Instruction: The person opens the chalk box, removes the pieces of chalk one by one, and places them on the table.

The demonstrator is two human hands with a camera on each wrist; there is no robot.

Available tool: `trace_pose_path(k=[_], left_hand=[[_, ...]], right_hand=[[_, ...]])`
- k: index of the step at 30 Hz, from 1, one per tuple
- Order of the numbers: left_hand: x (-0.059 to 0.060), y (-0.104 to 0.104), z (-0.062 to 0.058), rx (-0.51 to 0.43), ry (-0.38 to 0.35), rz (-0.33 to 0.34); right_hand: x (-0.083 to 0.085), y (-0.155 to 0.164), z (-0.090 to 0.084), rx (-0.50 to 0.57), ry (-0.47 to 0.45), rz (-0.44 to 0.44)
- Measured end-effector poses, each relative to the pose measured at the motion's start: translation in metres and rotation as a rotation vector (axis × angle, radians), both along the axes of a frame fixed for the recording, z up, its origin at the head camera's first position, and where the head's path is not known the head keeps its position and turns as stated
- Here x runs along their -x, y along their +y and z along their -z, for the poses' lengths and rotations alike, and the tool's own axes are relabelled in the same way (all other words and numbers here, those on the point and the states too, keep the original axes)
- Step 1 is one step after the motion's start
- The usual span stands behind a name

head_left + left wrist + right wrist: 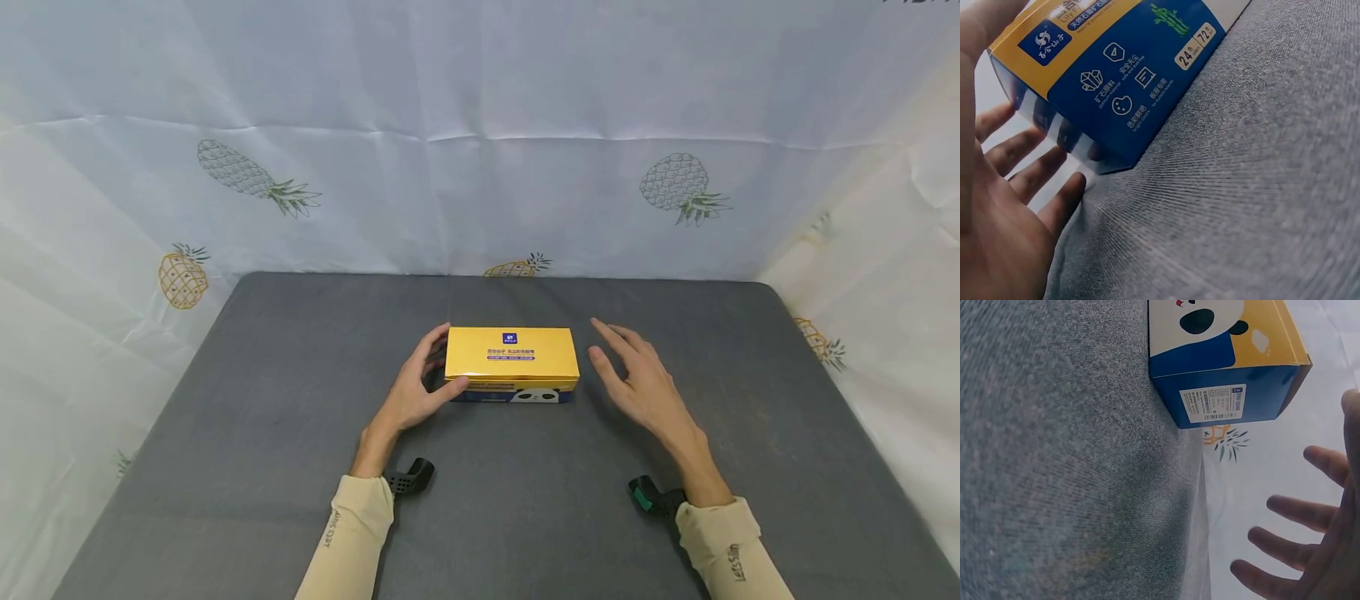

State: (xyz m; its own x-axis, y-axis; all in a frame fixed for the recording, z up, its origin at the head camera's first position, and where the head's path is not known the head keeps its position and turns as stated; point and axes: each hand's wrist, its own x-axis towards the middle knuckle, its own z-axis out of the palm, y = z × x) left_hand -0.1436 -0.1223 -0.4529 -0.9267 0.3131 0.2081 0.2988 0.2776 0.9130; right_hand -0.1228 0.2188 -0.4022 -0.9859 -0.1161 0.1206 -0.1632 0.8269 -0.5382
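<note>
L hand (pixel 411 392) grips box (pixel 512 354) by its near end, prob. to steady it. R hand (pixel 637 379), empty + relaxed, hovers just beside opp. end.

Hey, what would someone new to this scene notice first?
Probably the bright yellow box on the gray table, with a panda face on its near side. Next, the left hand at the box's left end and the right hand apart from its right end. Behind, pineapples decorate the pale cloth.
</note>
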Motion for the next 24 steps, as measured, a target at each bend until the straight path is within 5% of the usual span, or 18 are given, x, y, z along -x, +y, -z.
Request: trace_pose_path(k=[16, 24], left_hand=[[0.002, 0.001, 0.006, -0.015, -0.013, -0.010], [0.001, 0.002, 0.005, -0.010, -0.017, -0.013]], right_hand=[[0.014, 0.003, 0.013, 0.272, -0.049, -0.232], [0.019, 0.001, 0.016, 0.291, -0.089, -0.288]])
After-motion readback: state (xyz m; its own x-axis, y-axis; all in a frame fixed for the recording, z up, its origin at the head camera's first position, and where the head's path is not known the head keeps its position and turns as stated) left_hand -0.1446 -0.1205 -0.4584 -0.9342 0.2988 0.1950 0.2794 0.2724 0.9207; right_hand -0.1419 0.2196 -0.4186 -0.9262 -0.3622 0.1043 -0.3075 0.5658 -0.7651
